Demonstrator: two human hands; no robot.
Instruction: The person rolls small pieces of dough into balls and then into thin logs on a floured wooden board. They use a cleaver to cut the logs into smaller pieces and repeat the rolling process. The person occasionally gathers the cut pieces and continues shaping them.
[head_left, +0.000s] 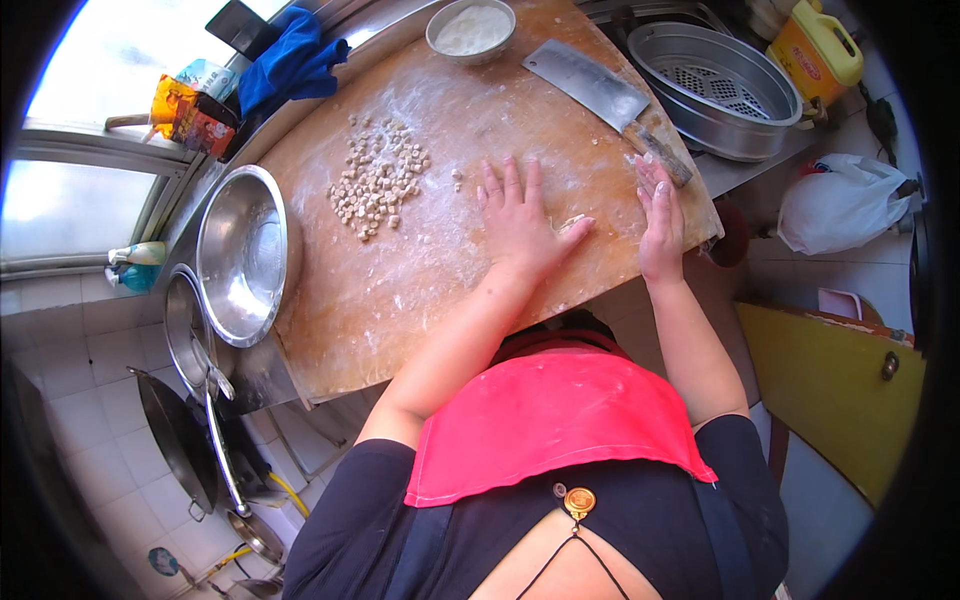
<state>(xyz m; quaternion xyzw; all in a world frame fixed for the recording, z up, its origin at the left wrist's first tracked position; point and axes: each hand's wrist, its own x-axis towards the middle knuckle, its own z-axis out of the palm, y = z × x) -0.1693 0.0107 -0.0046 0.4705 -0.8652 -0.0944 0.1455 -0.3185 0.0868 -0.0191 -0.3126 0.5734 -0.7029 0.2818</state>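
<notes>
My left hand (517, 217) lies palm down on a floured wooden board (450, 300), its fingers spread. A bit of pale dough (570, 223) shows beside its thumb, partly hidden by the hand. Edge-on near the board's right side is my right hand (661, 225), with its fingers straight and whitish residue at the tips. Whether anything sits between its thumb and fingers is hidden. Close to those fingertips is the wooden handle of a cleaver (589, 84), lying flat. Small cut dough pieces (379, 184) form a loose pile left of my left hand, and a few stray ones sit between.
A bowl of flour (472, 31) stands at the board's far edge. Left of the board is a steel basin (244, 255); a steamer tier (716, 90) and an oil jug (817, 52) stand on the right. A plastic bag (840, 202) hangs near a yellow-green door (832, 382).
</notes>
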